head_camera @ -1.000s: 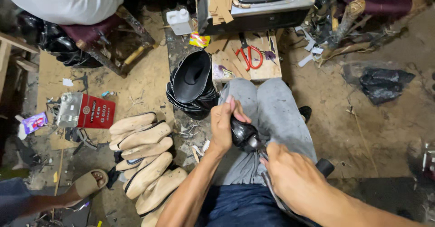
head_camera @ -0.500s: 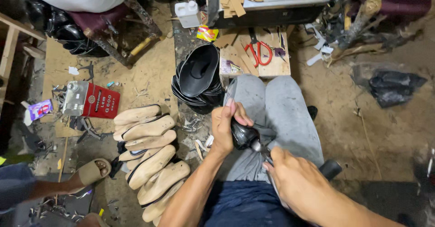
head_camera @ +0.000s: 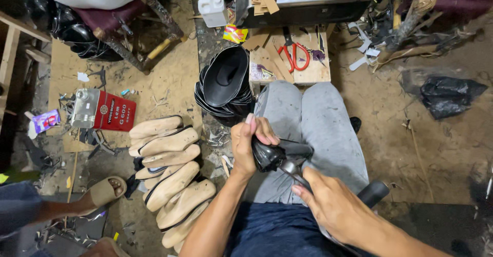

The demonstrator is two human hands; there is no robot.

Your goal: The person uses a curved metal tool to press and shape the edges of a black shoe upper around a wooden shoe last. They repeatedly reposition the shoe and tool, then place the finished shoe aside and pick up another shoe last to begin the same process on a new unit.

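Two hands work over a littered dirt floor (head_camera: 405, 128): left hand (head_camera: 249, 144) grips a black shoe (head_camera: 272, 154), right hand (head_camera: 334, 205) holds pliers (head_camera: 292, 168).

So it's a glossy black shoe upper (head_camera: 275, 154) lying across the lap, toe pointing left, and a metal pincer tool (head_camera: 291, 168) biting its edge from below right.

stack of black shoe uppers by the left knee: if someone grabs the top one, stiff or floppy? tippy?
The stack of black shoe uppers probably flexes rather than holds rigid: the pieces look thin and nest closely. Glossy highlights suggest a somewhat slick surface. The pile leans on the littered floor, so lifting the top piece may shift or topple the rest.
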